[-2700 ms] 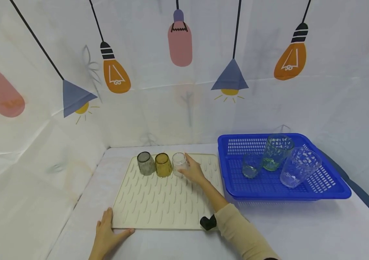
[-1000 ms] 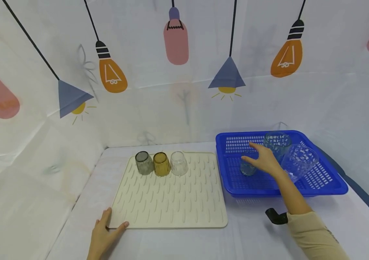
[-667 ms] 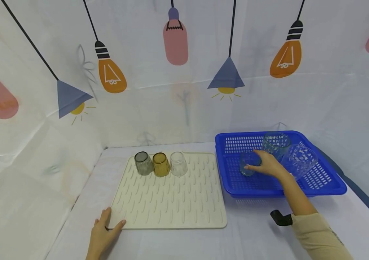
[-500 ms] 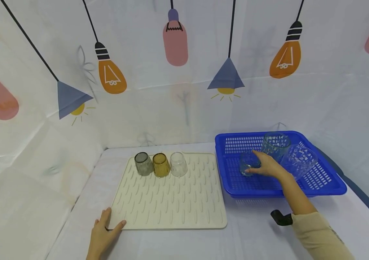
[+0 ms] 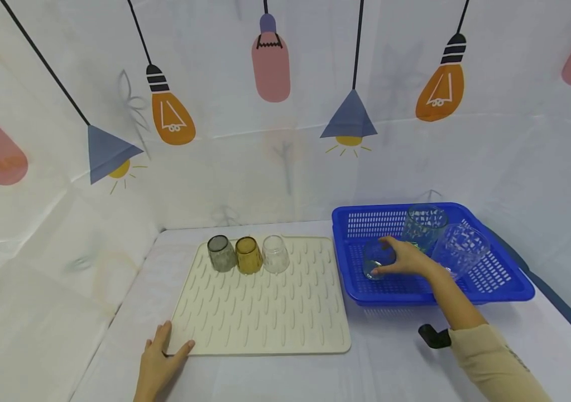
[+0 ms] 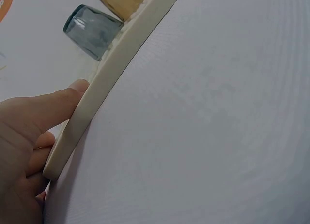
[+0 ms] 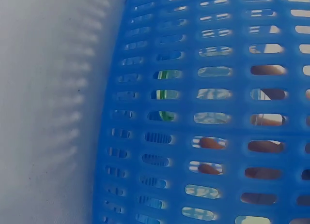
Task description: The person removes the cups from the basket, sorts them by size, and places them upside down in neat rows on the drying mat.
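Lamps (image 5: 349,116) and bulbs (image 5: 172,118) decorate the white backdrop (image 5: 245,178) behind the table (image 5: 265,379).

PLACE: sheet-walled booth (image 5: 39,268) | SIGNS: lamp-printed white sheeting (image 5: 225,173), white-covered table (image 5: 265,379) | WIDER ROOM: cannot tell

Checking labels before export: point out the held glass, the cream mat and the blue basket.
held glass (image 5: 371,255), head view: left part of its side wall
cream mat (image 5: 265,307), head view: bare part of its ridged top
blue basket (image 5: 396,300), head view: front rim
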`<state>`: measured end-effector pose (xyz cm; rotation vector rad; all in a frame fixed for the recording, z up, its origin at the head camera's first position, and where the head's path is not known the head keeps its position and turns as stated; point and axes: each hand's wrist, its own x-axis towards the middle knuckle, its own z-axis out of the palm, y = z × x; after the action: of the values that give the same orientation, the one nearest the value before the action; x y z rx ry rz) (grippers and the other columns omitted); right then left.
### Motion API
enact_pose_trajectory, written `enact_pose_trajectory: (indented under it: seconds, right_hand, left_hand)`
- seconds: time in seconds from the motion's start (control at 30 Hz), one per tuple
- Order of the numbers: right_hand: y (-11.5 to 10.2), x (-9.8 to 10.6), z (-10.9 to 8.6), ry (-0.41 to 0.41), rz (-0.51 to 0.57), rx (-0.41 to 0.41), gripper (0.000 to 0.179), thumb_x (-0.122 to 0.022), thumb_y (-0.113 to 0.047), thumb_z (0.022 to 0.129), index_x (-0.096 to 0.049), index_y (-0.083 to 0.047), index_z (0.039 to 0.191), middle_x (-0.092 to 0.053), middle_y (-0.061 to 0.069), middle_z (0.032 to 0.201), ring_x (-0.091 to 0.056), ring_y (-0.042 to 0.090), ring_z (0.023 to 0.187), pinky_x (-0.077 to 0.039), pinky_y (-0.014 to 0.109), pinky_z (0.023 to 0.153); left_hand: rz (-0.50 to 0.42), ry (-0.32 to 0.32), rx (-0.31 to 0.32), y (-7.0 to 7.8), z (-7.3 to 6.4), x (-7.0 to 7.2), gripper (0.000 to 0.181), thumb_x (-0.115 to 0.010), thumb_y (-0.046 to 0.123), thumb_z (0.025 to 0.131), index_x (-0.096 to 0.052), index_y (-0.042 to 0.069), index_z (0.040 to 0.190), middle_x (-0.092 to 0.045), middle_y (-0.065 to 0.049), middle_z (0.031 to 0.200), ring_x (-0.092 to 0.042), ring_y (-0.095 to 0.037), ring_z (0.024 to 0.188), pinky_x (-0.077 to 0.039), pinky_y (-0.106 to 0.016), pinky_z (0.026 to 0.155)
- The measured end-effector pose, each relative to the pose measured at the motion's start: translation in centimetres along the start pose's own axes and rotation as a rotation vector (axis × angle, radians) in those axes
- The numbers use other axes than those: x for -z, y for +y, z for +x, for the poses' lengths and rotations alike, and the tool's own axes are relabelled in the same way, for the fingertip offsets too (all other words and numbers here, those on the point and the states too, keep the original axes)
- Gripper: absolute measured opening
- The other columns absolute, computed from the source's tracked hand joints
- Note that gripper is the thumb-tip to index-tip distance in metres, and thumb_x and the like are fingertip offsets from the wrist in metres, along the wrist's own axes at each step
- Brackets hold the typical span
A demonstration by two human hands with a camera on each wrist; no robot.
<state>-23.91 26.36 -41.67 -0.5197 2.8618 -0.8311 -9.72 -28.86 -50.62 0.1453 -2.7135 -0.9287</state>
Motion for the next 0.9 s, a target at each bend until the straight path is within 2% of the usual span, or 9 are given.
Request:
enact_pose_trajectory:
  seconds: [0.1, 0.23, 0.33, 0.5, 0.63, 0.73, 0.8, 0.9]
  right_hand:
    - [0.0, -0.2, -0.2, 0.024, 0.018, 0.027, 0.087, -0.083, -0.034, 0.069, -0.042, 0.012, 0.13, -0.054, 0.031, 0.121, -0.057, 0.046, 0.103, -0.052, 0.054, 0.081]
    - [-0.2, -0.3, -0.8, 0.095, 0.091, 0.042, 0.083, -0.084, -0.03, 0.068, -0.043, 0.009, 0.129, -0.054, 0.029, 0.124, -0.054, 0.045, 0.109, -0.051, 0.055, 0.084]
    - [-0.6, -0.3, -1.4, 0.158, 0.157, 0.057, 0.081, -0.083, -0.027, 0.07, -0.042, 0.007, 0.131, -0.053, 0.027, 0.125, -0.052, 0.044, 0.112, -0.049, 0.056, 0.087]
    - [-2.1, 0.1, -2.4, 0.218, 0.253, 0.078, 0.083, -0.081, -0.023, 0.074, -0.035, 0.005, 0.138, -0.05, 0.028, 0.129, -0.047, 0.044, 0.118, -0.045, 0.059, 0.091]
    - [-3.3, 0.4, -3.1, 0.259, 0.329, 0.082, 0.082, -0.079, -0.02, 0.077, -0.032, 0.003, 0.141, -0.048, 0.027, 0.132, -0.046, 0.043, 0.119, -0.041, 0.061, 0.093]
    - [-3.9, 0.6, -3.3, 0.272, 0.397, 0.101, 0.081, -0.077, -0.015, 0.078, -0.031, 0.002, 0.142, -0.046, 0.026, 0.134, -0.045, 0.043, 0.12, -0.038, 0.063, 0.095]
    - [-4.3, 0.7, -3.6, 0.277, 0.424, 0.119, 0.081, -0.076, -0.012, 0.079, -0.03, 0.002, 0.143, -0.046, 0.025, 0.135, -0.046, 0.042, 0.121, -0.041, 0.054, 0.099]
    - [-5.0, 0.6, -3.9, 0.295, 0.452, 0.142, 0.08, -0.076, -0.01, 0.08, -0.029, 0.001, 0.144, -0.046, 0.023, 0.136, -0.047, 0.04, 0.121, -0.046, 0.039, 0.098]
  left_hand:
    - [-0.003, 0.01, -0.008, 0.0, 0.0, 0.0, 0.079, -0.079, 0.023, 0.073, -0.042, -0.021, 0.126, -0.04, -0.041, 0.129, -0.035, -0.058, 0.121, -0.022, -0.068, 0.103]
    - [0.006, 0.007, -0.008, 0.2, 0.0, 0.0, 0.078, -0.078, 0.024, 0.074, -0.042, -0.022, 0.126, -0.04, -0.041, 0.129, -0.035, -0.058, 0.122, -0.021, -0.067, 0.104]
    - [0.011, -0.017, 0.013, 0.5, 0.0, 0.1, 0.081, -0.078, 0.027, 0.075, -0.04, -0.023, 0.127, -0.037, -0.041, 0.131, -0.033, -0.057, 0.123, -0.019, -0.066, 0.106]
    - [0.009, -0.049, 0.067, 1.1, 0.1, 0.3, 0.084, -0.075, 0.029, 0.077, -0.035, -0.023, 0.13, -0.032, -0.041, 0.134, -0.031, -0.055, 0.126, -0.02, -0.063, 0.107]
    - [-0.01, 0.016, 0.078, 1.9, 0.4, 0.3, 0.078, -0.075, 0.025, 0.078, -0.039, -0.022, 0.129, -0.037, -0.038, 0.133, -0.035, -0.053, 0.125, -0.028, -0.06, 0.105]
    - [-0.062, 0.089, 0.049, 2.5, 0.7, 0.0, 0.071, -0.077, 0.02, 0.077, -0.044, -0.02, 0.126, -0.044, -0.036, 0.128, -0.041, -0.053, 0.12, -0.035, -0.059, 0.101]
    - [-0.11, 0.119, 0.024, 3.0, 1.0, -0.2, 0.067, -0.077, 0.019, 0.077, -0.048, -0.018, 0.124, -0.05, -0.033, 0.126, -0.045, -0.051, 0.118, -0.038, -0.06, 0.099]
    - [-0.194, 0.131, -0.02, 4.1, 1.3, -0.4, 0.06, -0.077, 0.017, 0.078, -0.052, -0.014, 0.123, -0.056, -0.028, 0.123, -0.049, -0.048, 0.117, -0.039, -0.061, 0.097]
